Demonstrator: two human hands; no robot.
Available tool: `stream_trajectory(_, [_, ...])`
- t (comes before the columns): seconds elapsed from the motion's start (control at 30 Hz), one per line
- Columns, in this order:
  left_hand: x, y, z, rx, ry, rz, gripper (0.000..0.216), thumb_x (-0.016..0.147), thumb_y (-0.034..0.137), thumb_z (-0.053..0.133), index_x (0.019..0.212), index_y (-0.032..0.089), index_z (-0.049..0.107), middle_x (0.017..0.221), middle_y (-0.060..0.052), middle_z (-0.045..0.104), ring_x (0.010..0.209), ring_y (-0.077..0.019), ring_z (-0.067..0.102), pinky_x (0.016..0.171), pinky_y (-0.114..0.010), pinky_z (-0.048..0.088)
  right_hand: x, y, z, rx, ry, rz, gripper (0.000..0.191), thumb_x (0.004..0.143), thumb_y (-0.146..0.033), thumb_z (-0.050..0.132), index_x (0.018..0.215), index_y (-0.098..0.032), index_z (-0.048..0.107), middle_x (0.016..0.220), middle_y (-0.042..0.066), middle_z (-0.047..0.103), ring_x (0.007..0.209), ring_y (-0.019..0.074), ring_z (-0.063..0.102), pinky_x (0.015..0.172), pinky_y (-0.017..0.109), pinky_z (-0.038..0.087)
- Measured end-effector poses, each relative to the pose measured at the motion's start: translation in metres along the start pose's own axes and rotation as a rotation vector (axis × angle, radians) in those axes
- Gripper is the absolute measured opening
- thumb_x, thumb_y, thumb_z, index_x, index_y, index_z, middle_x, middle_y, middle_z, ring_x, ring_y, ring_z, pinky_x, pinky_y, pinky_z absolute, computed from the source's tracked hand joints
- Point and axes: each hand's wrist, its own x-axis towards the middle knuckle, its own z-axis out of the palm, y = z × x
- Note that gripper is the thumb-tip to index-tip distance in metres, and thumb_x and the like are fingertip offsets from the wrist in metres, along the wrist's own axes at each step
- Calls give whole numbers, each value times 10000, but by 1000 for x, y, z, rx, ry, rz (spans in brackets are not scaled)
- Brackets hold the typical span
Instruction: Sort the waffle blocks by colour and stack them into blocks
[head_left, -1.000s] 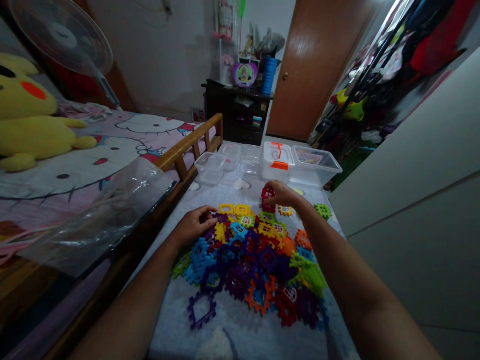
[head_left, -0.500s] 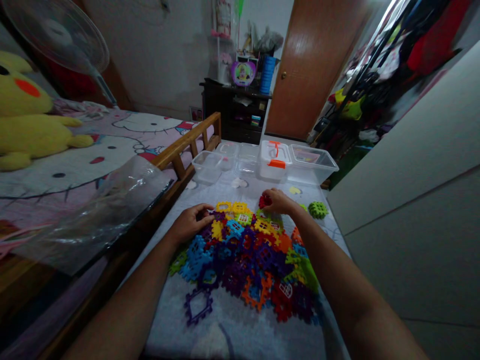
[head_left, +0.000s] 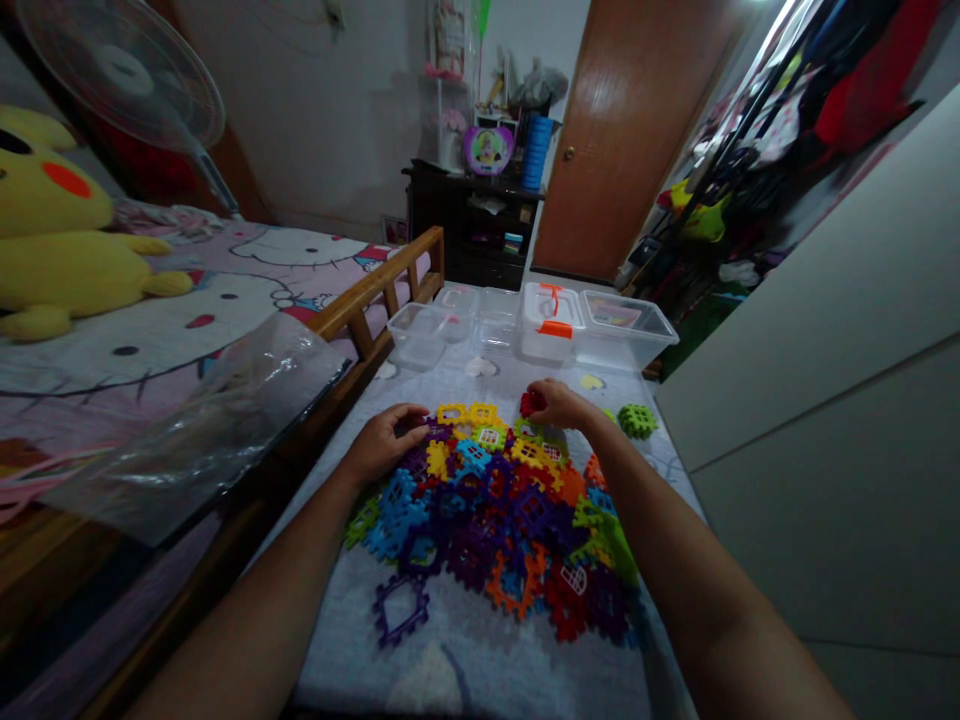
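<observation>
A heap of colourful interlocking plastic building pieces lies on the cloth-covered surface in front of me. At its far left edge rests my left hand, fingers curved with a gap between them and the thumb, next to purple and yellow pieces. My right hand pinches a red building piece at the far side of the heap. A purple frame-shaped piece lies apart at the near left. To the right of my right hand is a green block of joined pieces.
Clear plastic bins and a lidded box with orange latches line the far end. A wooden bed rail and a plastic bag border the left. At the right stands a pale cabinet.
The whole view has shifted slightly. Both hands stay in nearly the same places, and the red building piece is still in my right hand.
</observation>
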Motion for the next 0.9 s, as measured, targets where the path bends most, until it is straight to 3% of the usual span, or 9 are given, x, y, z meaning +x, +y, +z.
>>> stream_trajectory(0.2, [0, 0, 0, -5, -14, -6, 556, 726, 601, 673, 1055, 155, 698, 1005, -99, 737, 941, -268, 692, 900, -398, 539, -2, -5, -3, -15, 7, 13, 476, 751, -260, 738, 1208, -163, 644, 1194, 135, 652, 1041, 245, 618, 862, 285, 463])
stream_trajectory(0.3, [0, 0, 0, -12, -19, -8, 558, 723, 605, 676, 1056, 158, 693, 1012, -99, 741, 945, -270, 693, 908, -403, 539, -12, -7, -8, 17, 110, 6, 540, 763, -259, 739, 1275, -146, 606, 1266, 159, 617, 1109, 259, 590, 911, 305, 454])
stream_trajectory(0.4, [0, -1, 0, -6, -24, -13, 563, 726, 607, 667, 1063, 156, 689, 1028, -104, 741, 959, -276, 694, 919, -410, 536, -29, -10, -10, 100, 194, -44, 285, 828, -224, 667, 1101, -143, 682, 1108, 122, 671, 989, 214, 616, 864, 285, 458])
stream_trajectory(0.47, [0, -1, 0, 7, -28, -15, 566, 727, 609, 660, 1066, 157, 690, 1039, -106, 739, 971, -281, 694, 930, -415, 533, -43, -13, -8, 132, 140, -111, 153, 851, -182, 614, 966, -155, 712, 970, 88, 689, 876, 187, 617, 809, 277, 459])
stream_trajectory(0.57, [0, -1, 0, 15, -24, -14, 569, 716, 615, 662, 1061, 164, 694, 1040, -99, 740, 977, -284, 694, 938, -414, 534, -60, -20, -2, 107, 82, -204, 210, 838, -128, 595, 990, -165, 735, 1016, 98, 692, 925, 199, 608, 856, 304, 447])
stream_trajectory(0.73, [0, -2, 0, 4, -5, -20, 572, 692, 630, 681, 1040, 175, 702, 1040, -90, 744, 986, -288, 694, 928, -404, 545, -70, -30, 5, 12, 0, -159, 269, 842, -100, 550, 993, -164, 764, 1007, 119, 672, 955, 220, 586, 848, 307, 431])
stream_trajectory(0.9, [0, -5, 0, 11, -15, -23, 593, 709, 640, 673, 1077, 174, 698, 1057, -90, 744, 988, -282, 696, 930, -402, 545, -76, -29, 9, 91, 1, -203, 221, 837, -125, 609, 999, -177, 750, 976, 92, 657, 919, 202, 574, 832, 302, 431])
